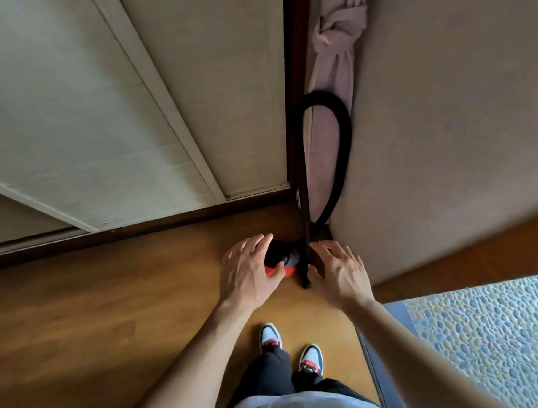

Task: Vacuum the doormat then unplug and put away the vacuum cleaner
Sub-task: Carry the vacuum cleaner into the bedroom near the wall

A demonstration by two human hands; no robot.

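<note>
Both forearms reach down past two sneakers (291,351) to the vacuum cleaner (284,260), which stands in the corner where the door meets the wall, seemingly its storage spot. Its one black hose (336,151) loops up against the wall, likely to stay clear. The left hand (249,272) rests spread on the red-and-black body, the right hand (341,274) hovers open beside the wand (303,202), neither gripping.

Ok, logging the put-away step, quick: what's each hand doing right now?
Left hand: open, fingers spread over the vacuum cleaner, gripping nothing.
Right hand: open, beside the wand, holding nothing.
</note>
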